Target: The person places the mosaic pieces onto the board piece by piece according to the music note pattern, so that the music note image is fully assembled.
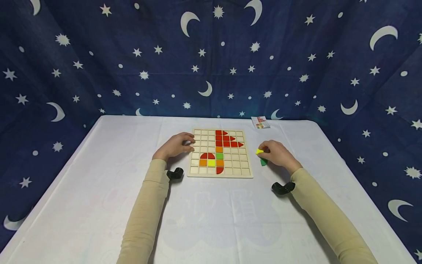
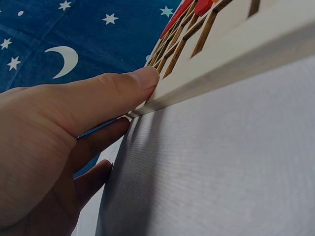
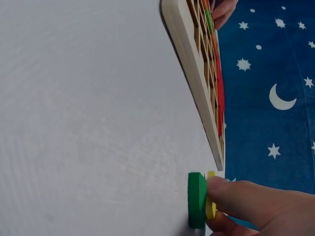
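My left hand (image 1: 178, 143) lies at the left edge of a wooden grid board (image 1: 233, 160). In the left wrist view its thumb (image 2: 115, 91) rests on the board's rim, with the other fingers beside it. My right hand (image 1: 277, 153), to the right of the board, pinches a yellow piece (image 1: 259, 151) between thumb and fingers. A green piece (image 1: 263, 162) with a curved edge is just below that hand; in the right wrist view the green piece (image 3: 197, 200) is close against the yellow piece (image 3: 211, 196). Whether they touch I cannot tell.
Red, orange, green and yellow pieces fill several cells of the board, among them a red quarter-circle (image 1: 219, 170) near its bottom edge. A small pattern card (image 1: 260, 123) lies behind on the white tablecloth (image 1: 211, 216). A dark star-and-moon curtain (image 1: 224, 55) hangs at the back.
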A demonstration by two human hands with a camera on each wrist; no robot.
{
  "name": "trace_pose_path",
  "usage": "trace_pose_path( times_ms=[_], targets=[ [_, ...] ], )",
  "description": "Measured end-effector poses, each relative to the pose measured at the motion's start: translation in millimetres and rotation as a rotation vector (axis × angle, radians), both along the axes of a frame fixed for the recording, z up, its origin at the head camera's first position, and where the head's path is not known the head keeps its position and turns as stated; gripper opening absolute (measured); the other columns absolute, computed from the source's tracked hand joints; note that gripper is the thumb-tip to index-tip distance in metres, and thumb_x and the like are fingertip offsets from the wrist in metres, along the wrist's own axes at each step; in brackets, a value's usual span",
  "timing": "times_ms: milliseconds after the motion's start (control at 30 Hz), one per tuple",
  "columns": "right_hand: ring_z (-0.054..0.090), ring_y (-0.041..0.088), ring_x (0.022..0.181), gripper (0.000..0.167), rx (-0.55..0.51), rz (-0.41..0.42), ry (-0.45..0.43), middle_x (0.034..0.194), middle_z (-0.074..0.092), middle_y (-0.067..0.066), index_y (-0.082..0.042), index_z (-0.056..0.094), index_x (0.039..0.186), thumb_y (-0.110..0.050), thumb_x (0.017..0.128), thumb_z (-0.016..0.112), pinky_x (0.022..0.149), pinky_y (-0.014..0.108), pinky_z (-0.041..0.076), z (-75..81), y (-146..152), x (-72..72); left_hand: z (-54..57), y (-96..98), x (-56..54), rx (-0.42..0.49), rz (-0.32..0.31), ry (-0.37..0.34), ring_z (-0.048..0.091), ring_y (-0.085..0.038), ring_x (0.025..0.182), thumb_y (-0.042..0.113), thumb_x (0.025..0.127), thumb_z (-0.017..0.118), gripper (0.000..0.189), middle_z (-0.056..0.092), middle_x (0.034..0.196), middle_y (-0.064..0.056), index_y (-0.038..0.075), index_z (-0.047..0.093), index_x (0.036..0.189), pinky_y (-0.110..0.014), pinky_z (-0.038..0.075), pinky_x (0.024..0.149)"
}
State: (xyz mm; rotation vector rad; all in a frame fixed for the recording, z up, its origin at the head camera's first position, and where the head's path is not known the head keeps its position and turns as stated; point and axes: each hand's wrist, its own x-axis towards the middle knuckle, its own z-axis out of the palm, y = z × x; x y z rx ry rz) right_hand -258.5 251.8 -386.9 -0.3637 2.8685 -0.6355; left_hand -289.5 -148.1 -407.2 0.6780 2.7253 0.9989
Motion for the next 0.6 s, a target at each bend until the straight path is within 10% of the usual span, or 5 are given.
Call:
trace_pose_path(
  times_ms=[600],
  targets=[
    [0.056, 0.021, 0.092, 0.027, -0.074, 0.235, 0.115, 0.106, 0.063, 0.008, -0.004, 0.069, 0.113, -0.020, 0.092, 0.070, 0.083, 0.038, 0.051, 10.9, -63, 25.7, 1.5, 0.4, 1.7, -0.004, 0.001, -0.003, 0.041, -0.033, 0.136, 0.017, 0.089, 0.073, 0.038, 0.050, 0.142, -0.015, 0.001, 0.066, 0.123, -0.045, 0.030, 0.116]
  ],
)
